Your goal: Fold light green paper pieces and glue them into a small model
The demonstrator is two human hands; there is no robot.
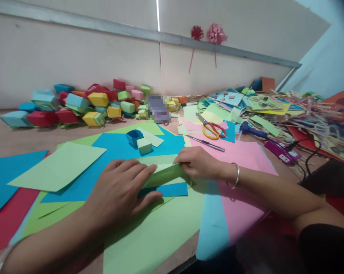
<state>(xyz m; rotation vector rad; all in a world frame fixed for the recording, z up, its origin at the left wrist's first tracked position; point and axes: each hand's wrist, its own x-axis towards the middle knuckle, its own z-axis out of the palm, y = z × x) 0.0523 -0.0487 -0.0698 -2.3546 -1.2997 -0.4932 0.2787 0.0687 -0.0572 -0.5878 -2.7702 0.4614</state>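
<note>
Green folded paper [166, 173] lies between both hands on overlapping coloured sheets [149, 236]. Left hand [119, 192] presses it flat, fingers together; right hand [197, 163] pinches its right end. Scissors [210, 127] lie beyond.

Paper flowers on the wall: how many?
2. A red paper flower and a pink paper flower just right of it, both high on the back wall. Others may lie hidden in the clutter below.
</note>
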